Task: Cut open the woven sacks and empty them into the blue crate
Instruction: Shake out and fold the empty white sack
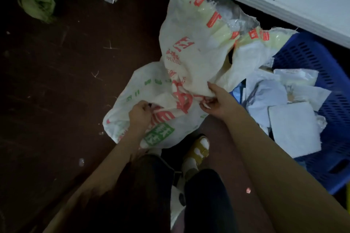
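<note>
A: Which step is this?

B: The emptying, I judge. The white sack (pixel 191 58) with red print already has its ragged cut mouth up at 1 o'clock, tipped toward the blue crate (pixel 325 89), and the crate holds a heap of pale packets (pixel 291 119).

A: What are the hands doing?

B: The right hand (pixel 219 100) has its fingers (pixel 212 87) clamped together on a fold of the sack's closed end. The left hand (pixel 141 112) is a fist bunched on cloth at 9 o'clock from the right one. I cannot tell whether that cloth belongs to the red-print sack or to the second sack (pixel 132 100), the 1 with green print that lies flat under it on the floor (pixel 56 81).

A: So where is the sack relative to the fingers?

B: It runs from the fingers up toward 12 o'clock, its mouth well apart from both hands and just beside the crate's rim.

A: Next move?

B: Probably lifting the gripped end higher and shaking toward 3 o'clock, so whatever remains slides out. Both grips need to hold, since woven cloth is slick. Whether anything is left inside, I cannot tell.
</note>
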Available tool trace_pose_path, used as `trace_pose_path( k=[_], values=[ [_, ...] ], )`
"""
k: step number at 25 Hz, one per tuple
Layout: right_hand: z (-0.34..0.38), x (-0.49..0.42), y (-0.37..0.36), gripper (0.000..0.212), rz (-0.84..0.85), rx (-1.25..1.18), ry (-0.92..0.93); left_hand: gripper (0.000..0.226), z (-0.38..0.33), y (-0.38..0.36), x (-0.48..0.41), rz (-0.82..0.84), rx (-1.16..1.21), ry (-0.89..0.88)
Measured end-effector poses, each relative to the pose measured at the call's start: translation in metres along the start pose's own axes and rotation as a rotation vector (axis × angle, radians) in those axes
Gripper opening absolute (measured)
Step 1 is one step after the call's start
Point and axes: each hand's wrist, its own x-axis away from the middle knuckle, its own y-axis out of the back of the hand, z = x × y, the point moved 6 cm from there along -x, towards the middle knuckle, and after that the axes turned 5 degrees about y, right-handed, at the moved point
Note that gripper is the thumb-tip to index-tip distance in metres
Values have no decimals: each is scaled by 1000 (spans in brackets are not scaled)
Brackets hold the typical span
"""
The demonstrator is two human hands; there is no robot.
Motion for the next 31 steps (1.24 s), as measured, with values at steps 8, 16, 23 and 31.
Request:
trace_pose_path(
  k=[8,16,23,31],
  values=[
    [-54,20,-14,47,112,167,-265,27,-3,-21,39,77,776,142],
    [-81,6,-42,16,161,13,-209,16,5,-25,59,207,956,131],
    [-39,20,-54,12,179,-100,-111,22,34,-6,58,-131,689,13],
    [-23,48,-68,13,195,23,-54,46,104,-32,28,-24,-30,187]
  ],
)
